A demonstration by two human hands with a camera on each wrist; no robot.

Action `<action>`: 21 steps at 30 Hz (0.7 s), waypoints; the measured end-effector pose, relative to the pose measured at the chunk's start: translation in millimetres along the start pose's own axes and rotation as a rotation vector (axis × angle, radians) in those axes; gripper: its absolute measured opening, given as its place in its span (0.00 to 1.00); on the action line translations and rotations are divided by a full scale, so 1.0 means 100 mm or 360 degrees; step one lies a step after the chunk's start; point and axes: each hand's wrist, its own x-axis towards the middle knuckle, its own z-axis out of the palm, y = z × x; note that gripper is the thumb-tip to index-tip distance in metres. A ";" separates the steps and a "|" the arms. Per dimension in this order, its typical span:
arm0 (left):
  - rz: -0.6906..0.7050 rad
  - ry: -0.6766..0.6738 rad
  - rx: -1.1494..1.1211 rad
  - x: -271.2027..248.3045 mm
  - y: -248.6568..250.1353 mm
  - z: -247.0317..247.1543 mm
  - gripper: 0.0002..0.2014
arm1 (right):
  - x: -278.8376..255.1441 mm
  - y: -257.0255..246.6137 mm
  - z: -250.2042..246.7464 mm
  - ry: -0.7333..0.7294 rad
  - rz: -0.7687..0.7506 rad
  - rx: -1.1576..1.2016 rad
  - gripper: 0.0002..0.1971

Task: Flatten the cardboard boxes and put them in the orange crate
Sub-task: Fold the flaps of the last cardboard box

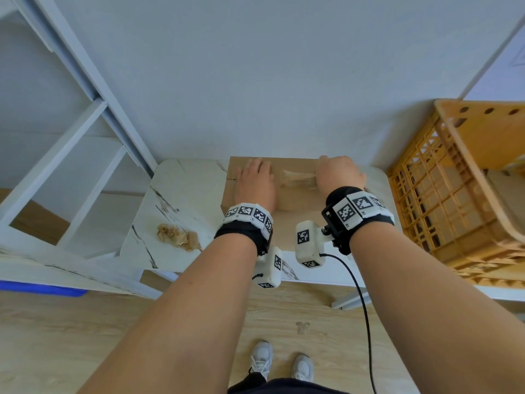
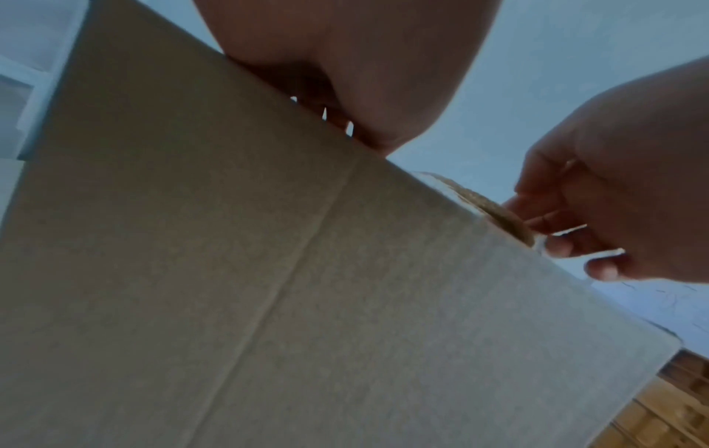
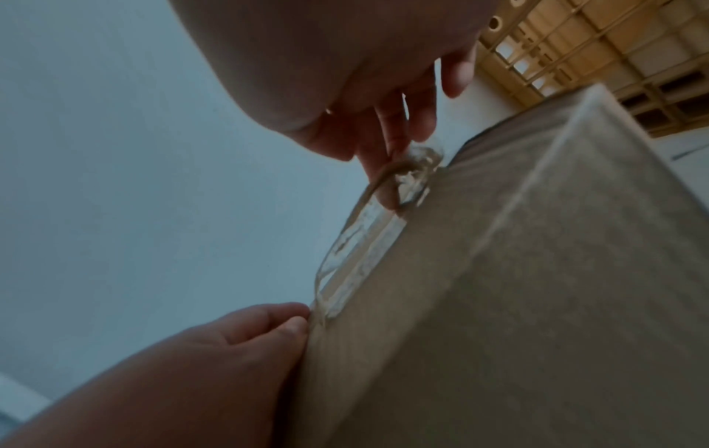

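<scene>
A brown cardboard box [image 1: 295, 197] stands on the small marble-patterned table [image 1: 181, 200]. My left hand [image 1: 255, 183] lies flat on the box's top, fingers straight, pressing it down. My right hand [image 1: 338, 173] pinches a strip of clear packing tape [image 1: 298, 179] that lifts off the top seam between the two hands. The right wrist view shows the tape [image 3: 368, 230] peeled up in a loop from the box [image 3: 537, 272], held by my fingers [image 3: 387, 145]. The left wrist view shows the box's side [image 2: 268, 272] and the right hand [image 2: 598, 212] on the tape. The orange crate [image 1: 454, 194] stands right of the table.
A crumpled wad of removed tape [image 1: 177, 236] lies on the table's near left part. A white shelf frame [image 1: 71, 166] stands to the left. A black cable [image 1: 363, 308] hangs from my right wrist. Wooden floor and my shoes [image 1: 281, 362] are below.
</scene>
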 end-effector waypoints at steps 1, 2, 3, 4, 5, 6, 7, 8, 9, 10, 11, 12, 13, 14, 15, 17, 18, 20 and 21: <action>-0.0018 -0.0017 0.0010 0.00 0.00 0.02 0.18 | -0.01 0.00 0.00 0.0007 -0.0038 -0.0015 0.17; -0.0026 -0.0032 0.0017 0.00 -0.01 0.03 0.18 | -0.02 -0.01 0.01 0.0032 -0.0080 -0.0017 0.21; -0.0027 -0.0039 0.0016 0.00 -0.02 0.03 0.19 | -0.03 -0.01 0.02 0.0055 -0.0140 -0.0014 0.25; -0.0025 -0.0043 0.0012 0.01 -0.03 0.03 0.19 | -0.06 -0.02 0.03 0.0069 -0.0215 -0.0017 0.29; -0.0020 -0.0043 0.0008 0.01 -0.03 0.03 0.19 | -0.08 -0.02 0.06 0.0064 -0.0285 -0.0028 0.32; -0.0015 -0.0040 0.0004 0.01 -0.03 0.02 0.19 | -0.09 -0.03 0.08 0.0048 -0.0343 -0.0054 0.34; -0.0011 -0.0036 -0.0001 0.01 -0.03 0.03 0.18 | -0.10 -0.04 0.10 0.0031 -0.0386 -0.0101 0.32; -0.0010 -0.0023 -0.0007 0.01 -0.03 0.03 0.18 | -0.10 -0.04 0.12 0.0022 -0.0413 -0.0148 0.27; -0.0013 -0.0009 -0.0017 0.00 -0.04 0.04 0.19 | -0.10 -0.04 0.14 0.0014 -0.0419 -0.0175 0.20; -0.0016 0.0005 -0.0028 0.00 -0.05 0.04 0.19 | -0.09 -0.04 0.15 0.0013 -0.0406 -0.0154 0.14; -0.0018 0.0018 -0.0041 0.00 -0.06 0.04 0.19 | -0.08 -0.03 0.17 0.0007 -0.0377 -0.0088 0.09; -0.0019 0.0024 -0.0054 -0.01 -0.06 0.04 0.19 | -0.07 -0.01 0.19 -0.0018 -0.0343 0.0019 0.06; -0.0016 0.0028 -0.0065 -0.01 -0.06 0.04 0.19 | -0.06 0.01 0.20 -0.0055 -0.0306 0.0162 0.06; -0.0010 0.0033 -0.0071 -0.01 -0.05 0.04 0.18 | -0.06 0.02 0.20 -0.0085 -0.0270 0.0306 0.07; -0.0005 0.0038 -0.0073 -0.01 -0.05 0.04 0.18 | -0.07 0.03 0.19 -0.0091 -0.0240 0.0428 0.08; -0.0003 0.0037 -0.0076 -0.02 -0.04 0.04 0.18 | -0.09 0.06 0.16 -0.0063 -0.0179 0.0597 0.08; -0.0006 0.0032 -0.0075 -0.02 -0.05 0.05 0.18 | -0.09 0.07 0.15 -0.0042 -0.0145 0.0663 0.08; -0.0008 0.0027 -0.0071 -0.02 -0.05 0.05 0.18 | -0.07 0.12 0.10 -0.0018 -0.0062 0.0758 0.08; -0.0009 0.0026 -0.0067 -0.02 -0.05 0.04 0.18 | -0.06 0.14 0.08 -0.0003 -0.0008 0.0799 0.08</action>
